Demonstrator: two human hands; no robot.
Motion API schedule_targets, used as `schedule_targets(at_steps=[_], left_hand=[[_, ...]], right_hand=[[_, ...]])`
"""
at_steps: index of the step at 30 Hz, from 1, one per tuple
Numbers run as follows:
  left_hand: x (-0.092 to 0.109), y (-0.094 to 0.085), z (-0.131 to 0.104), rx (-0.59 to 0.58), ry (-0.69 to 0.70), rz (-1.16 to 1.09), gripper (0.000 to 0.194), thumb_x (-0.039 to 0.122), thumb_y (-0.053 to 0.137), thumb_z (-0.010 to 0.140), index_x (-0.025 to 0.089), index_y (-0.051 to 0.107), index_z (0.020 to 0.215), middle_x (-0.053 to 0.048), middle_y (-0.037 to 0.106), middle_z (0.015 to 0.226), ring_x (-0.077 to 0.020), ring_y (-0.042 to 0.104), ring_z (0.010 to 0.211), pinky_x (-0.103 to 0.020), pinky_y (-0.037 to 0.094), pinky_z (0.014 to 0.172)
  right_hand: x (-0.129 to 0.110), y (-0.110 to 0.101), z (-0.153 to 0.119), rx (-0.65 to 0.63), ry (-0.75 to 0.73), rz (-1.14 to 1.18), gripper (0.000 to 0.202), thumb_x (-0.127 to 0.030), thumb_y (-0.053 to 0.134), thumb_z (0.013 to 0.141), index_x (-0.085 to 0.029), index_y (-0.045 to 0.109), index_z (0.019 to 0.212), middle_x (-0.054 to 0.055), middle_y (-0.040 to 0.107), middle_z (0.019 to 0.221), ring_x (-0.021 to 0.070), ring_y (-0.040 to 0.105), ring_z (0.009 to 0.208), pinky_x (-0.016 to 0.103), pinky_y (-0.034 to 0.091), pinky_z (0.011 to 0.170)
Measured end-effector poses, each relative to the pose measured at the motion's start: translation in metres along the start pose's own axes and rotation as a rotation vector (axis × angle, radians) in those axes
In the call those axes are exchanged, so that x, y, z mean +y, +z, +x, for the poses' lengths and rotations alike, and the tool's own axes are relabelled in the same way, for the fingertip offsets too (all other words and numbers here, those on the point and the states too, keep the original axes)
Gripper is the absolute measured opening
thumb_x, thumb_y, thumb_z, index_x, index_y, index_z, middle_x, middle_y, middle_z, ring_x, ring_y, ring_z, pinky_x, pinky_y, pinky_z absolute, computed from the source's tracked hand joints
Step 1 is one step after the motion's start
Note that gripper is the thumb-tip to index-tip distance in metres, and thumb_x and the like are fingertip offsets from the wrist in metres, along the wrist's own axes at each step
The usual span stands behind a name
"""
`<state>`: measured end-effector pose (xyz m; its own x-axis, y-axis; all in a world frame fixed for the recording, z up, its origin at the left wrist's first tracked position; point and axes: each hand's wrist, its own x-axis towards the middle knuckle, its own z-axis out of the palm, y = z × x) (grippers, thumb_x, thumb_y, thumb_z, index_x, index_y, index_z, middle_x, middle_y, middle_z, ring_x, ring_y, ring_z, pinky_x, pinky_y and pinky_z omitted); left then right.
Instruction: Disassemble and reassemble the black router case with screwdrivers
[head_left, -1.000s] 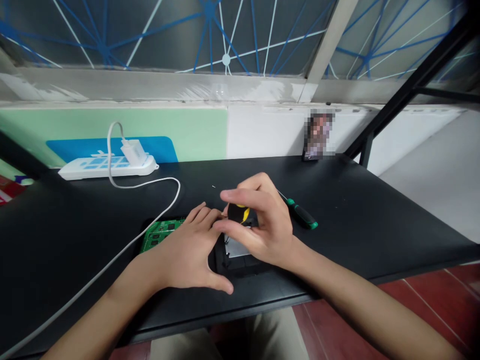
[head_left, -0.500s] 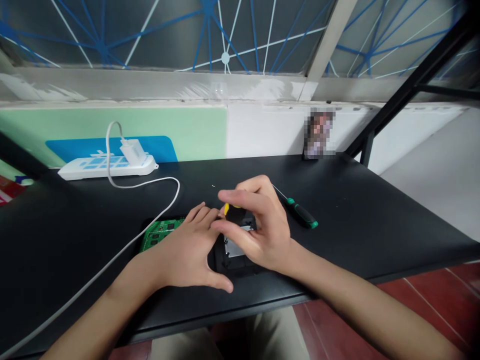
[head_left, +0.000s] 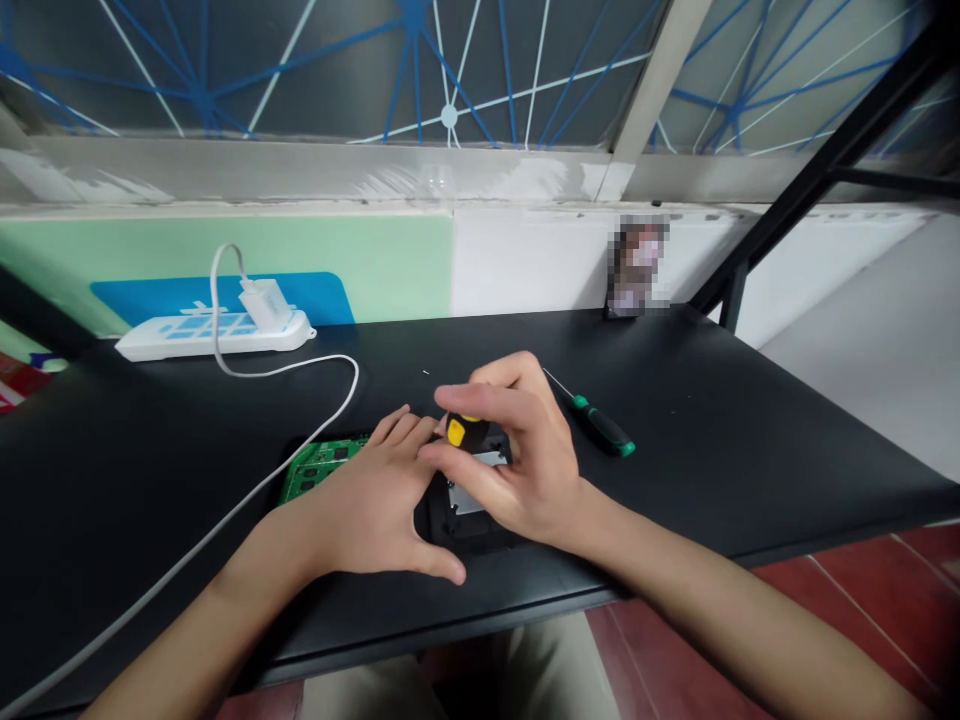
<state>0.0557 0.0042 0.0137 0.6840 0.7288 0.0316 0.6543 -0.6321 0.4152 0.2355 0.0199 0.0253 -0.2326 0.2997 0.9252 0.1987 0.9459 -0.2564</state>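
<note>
A: Item one: black casing (head_left: 465, 525), metal plate inside; our left hand (head_left: 375, 505) lies flat beside it, fingers spread, gripping nothing.

B: Item two: yellow-black screwdriver (head_left: 459, 431), upright over the casing, our right hand (head_left: 517, 460) fingers pinched round its handle.

R hand (head_left: 525, 460) grips yellow-black screwdriver (head_left: 461, 431) over black device (head_left: 469, 515); L hand (head_left: 375, 505) steadies.

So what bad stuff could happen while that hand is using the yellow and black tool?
The right hand pinches the yellow-and-black screwdriver upright over the black device with a silver plate; its tip might slip and scratch the plate. The left hand presses close beside it, so a slip could poke a finger. The green circuit board lies under that hand and could get knocked.
</note>
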Motion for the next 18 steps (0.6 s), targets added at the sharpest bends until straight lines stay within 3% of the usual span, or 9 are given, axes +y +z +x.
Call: schedule_targets(at_steps=[3,7,10,18], left_hand=[[0.0006,-0.0002,-0.0001,-0.044,-0.024,0.037,0.095,0.066,0.084,0.064,0.022,0.052,0.142,-0.016,0.048,0.148,-0.0484,0.039,0.138,-0.07,0.019,0.117],[-0.003,0.0013,-0.0008,-0.022,0.038,0.042,0.088,0.072,0.081,0.064,0.027,0.058,0.136,-0.013,0.049,0.148,-0.0495,0.032,0.142,-0.072,0.019,0.117],[-0.005,0.0018,-0.0007,0.003,0.059,0.056,0.096,0.073,0.08,0.064,0.026,0.052,0.143,-0.014,0.046,0.152,-0.048,0.032,0.142,-0.07,0.022,0.116],[-0.0024,0.0004,0.0004,-0.009,0.042,0.037,0.104,0.071,0.081,0.065,0.024,0.044,0.15,-0.016,0.041,0.155,-0.049,0.032,0.143,-0.072,0.018,0.116]], right_hand=[[0.001,0.0004,-0.0007,0.008,-0.001,0.017,0.031,-0.028,0.072,0.087,-0.023,0.06,0.115,0.001,0.053,0.09,0.0131,0.059,0.081,0.026,0.058,0.063],[0.0002,0.0013,-0.0041,-0.03,0.031,0.139,0.032,-0.018,0.052,0.095,-0.017,0.057,0.127,0.01,0.062,0.111,0.0169,0.067,0.097,0.034,0.062,0.079],[-0.001,0.0018,-0.0066,-0.052,0.088,0.192,0.041,-0.014,0.047,0.096,-0.017,0.05,0.137,0.012,0.065,0.122,0.0174,0.07,0.102,0.037,0.062,0.087],[-0.002,0.0016,-0.0092,-0.053,0.129,0.125,0.044,-0.014,0.05,0.094,-0.02,0.049,0.138,0.011,0.066,0.117,0.0167,0.069,0.095,0.03,0.063,0.072]])
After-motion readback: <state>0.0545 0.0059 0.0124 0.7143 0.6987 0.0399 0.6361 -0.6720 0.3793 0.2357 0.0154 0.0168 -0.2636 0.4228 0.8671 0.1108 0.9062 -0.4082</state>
